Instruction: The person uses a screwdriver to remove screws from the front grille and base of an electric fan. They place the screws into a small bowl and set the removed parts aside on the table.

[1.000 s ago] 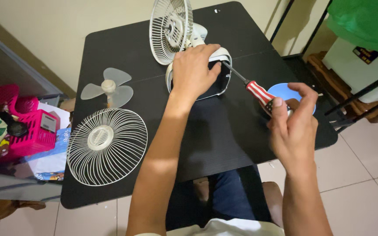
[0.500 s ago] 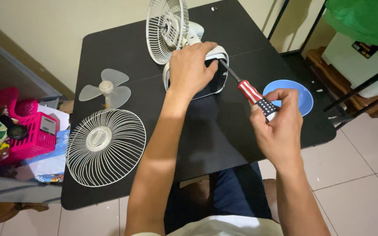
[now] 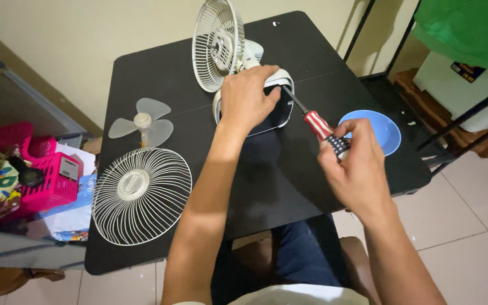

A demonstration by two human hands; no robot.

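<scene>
Head view, looking down on a black table (image 3: pixel 159 73) with a partly dismantled small white fan (image 3: pixel 238 68) at its far centre. The fan lies tipped, its rear grille (image 3: pixel 214 44) standing on edge toward the far side and its base (image 3: pixel 266 104) facing the person. The left hand (image 3: pixel 247 96) is closed over the top of the base, fingers wrapped around its far edge, pressing it down on the table. The right hand (image 3: pixel 354 169) is closed around the handle of a screwdriver (image 3: pixel 317 124), whose grip is striped red and white with a dark starred end. The dark shaft runs up and to the left, and its tip meets the right side of the base just beside the left hand's fingertips.

A shallow blue bowl (image 3: pixel 382 127) sits on the right part of the table, just behind the right hand. On the left part lie the detached translucent fan blade (image 3: pixel 141 121) and, nearer, the removed front grille (image 3: pixel 141 195), lying flat. A pink basket (image 3: pixel 46 175) stands left of the table, off its edge.
</scene>
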